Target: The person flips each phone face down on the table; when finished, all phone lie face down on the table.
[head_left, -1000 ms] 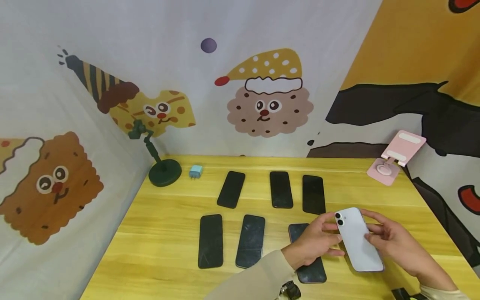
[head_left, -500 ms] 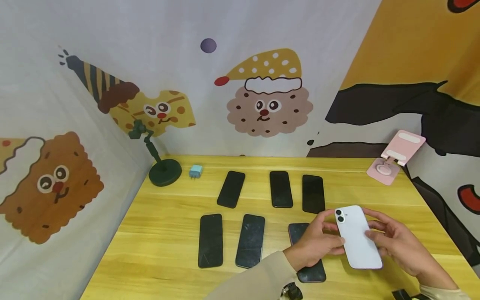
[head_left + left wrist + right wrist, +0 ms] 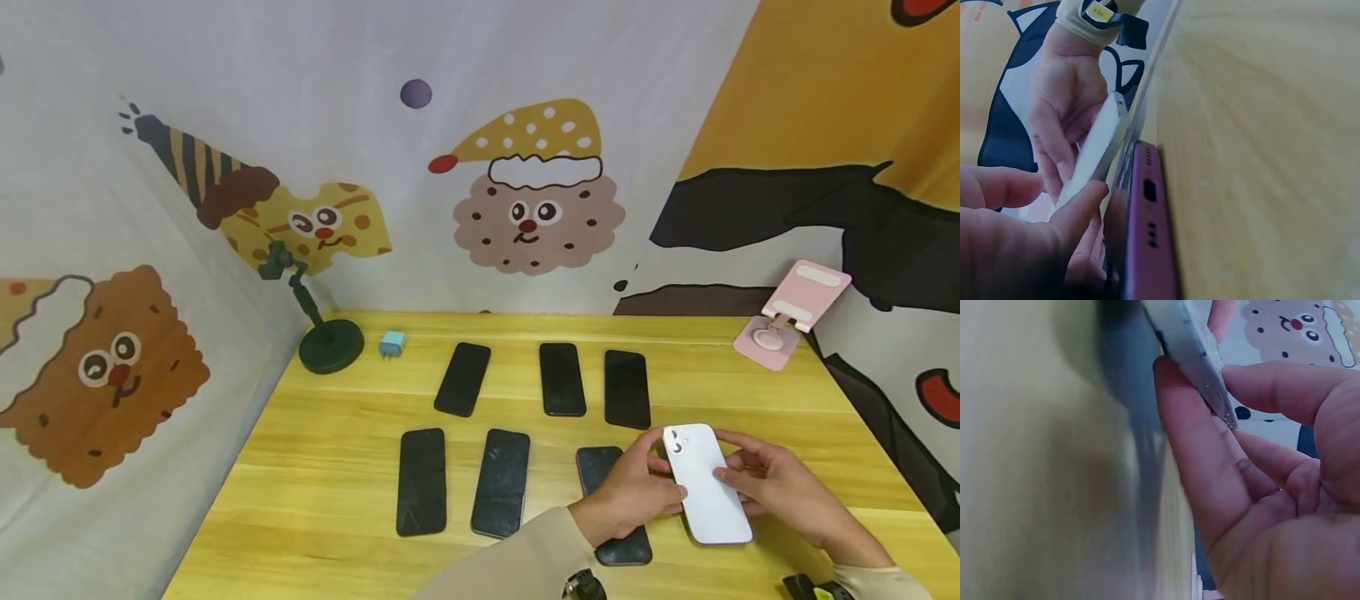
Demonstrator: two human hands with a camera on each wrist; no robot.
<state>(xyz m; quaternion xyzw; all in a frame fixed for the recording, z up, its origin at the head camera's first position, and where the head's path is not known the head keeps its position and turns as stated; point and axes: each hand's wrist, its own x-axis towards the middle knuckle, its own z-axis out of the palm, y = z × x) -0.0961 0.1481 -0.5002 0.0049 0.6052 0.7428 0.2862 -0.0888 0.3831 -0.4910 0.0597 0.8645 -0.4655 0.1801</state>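
Note:
A smartphone [image 3: 708, 492] with a white back and two camera lenses is held back side up, low over the right part of the table. My left hand [image 3: 630, 487] grips its left long edge, thumb on the edge of the back. From the other side my right hand [image 3: 783, 492] pinches it, thumb on the back and fingers beneath. In the right wrist view the phone's side edge [image 3: 1200, 369] lies between thumb and fingers. Under my left wrist lies a dark-screened phone [image 3: 626, 548], partly hidden; its purplish-pink end with the charging port [image 3: 1147, 231] shows in the left wrist view.
Several dark phones lie screen up in two rows, among them a back-row phone [image 3: 627, 387] and a front-row phone [image 3: 501, 483]. A green stand [image 3: 330, 346] and a blue charger plug [image 3: 392, 343] are at the back left. A pink phone stand [image 3: 795, 308] stands back right.
Both hands and the white phone rise slightly, then come down and shift a little left. The phone's tilt changes, and its camera lenses now catch bright glare.

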